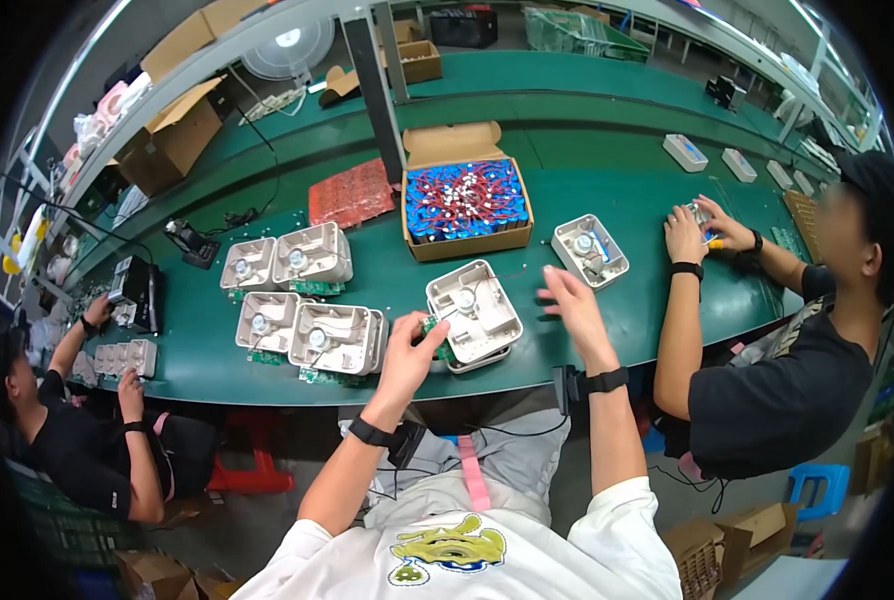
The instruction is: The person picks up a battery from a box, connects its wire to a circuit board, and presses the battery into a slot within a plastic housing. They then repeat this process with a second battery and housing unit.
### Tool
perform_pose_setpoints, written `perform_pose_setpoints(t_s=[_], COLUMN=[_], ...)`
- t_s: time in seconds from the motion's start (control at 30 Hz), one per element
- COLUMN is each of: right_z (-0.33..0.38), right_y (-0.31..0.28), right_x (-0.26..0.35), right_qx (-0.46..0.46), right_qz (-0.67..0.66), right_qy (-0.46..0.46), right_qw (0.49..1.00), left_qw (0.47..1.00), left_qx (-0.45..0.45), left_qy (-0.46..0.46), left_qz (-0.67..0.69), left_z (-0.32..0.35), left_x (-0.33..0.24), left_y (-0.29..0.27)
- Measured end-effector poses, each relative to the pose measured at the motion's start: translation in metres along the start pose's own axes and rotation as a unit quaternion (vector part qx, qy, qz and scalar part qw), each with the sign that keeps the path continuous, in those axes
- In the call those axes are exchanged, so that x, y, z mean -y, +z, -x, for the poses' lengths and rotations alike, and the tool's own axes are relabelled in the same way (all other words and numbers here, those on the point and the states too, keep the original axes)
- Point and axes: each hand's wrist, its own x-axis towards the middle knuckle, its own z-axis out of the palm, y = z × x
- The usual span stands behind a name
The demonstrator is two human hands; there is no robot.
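My left hand (410,358) is closed on a small green circuit board (433,333) at the left edge of a white plastic housing (490,318). That housing holds a round speaker and thin wires, and rests on another one. To its right, my right hand (575,308) hovers with fingers apart and nothing in them. Just beyond that hand lies another white housing (607,258) with a speaker and a blue part inside. Behind my hands stands an open cardboard box (472,246) of blue wrapped battery packs (467,195) with red wires.
Stacked white housings (332,337) with green boards stand at left, more (312,250) behind them. Red bubble wrap (352,193) lies beside the box. Co-workers sit on both sides; the right one's hands (695,232) work on a small part. A metal post (375,95) rises behind.
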Motion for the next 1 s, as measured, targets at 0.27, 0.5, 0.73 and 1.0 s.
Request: perform_pose_setpoints(t_s=[0.27, 0.5, 0.73, 1.0], right_z=[-0.007, 0.018, 0.042, 0.036], right_y=[0.044, 0.062, 0.081, 0.096], right_x=[0.031, 0.082, 0.096, 0.078], right_qx=[0.079, 0.168, 0.156, 0.151], right_qz=[-0.060, -0.172, 0.108, 0.274], right_qy=[-0.119, -0.083, -0.127, -0.239], right_qw=[0.988, 0.967, 0.974, 0.919], left_qw=[0.968, 0.989, 0.997, 0.996], left_qx=[-0.033, 0.004, -0.029, 0.004], left_qy=[0.186, 0.083, 0.010, 0.038], left_qz=[-0.166, -0.121, 0.066, 0.075], left_z=[-0.004, -0.002, 0.000, 0.003], left_x=[-0.038, -0.055, -0.037, -0.043], left_y=[-0.003, -0.012, 0.001, 0.000])
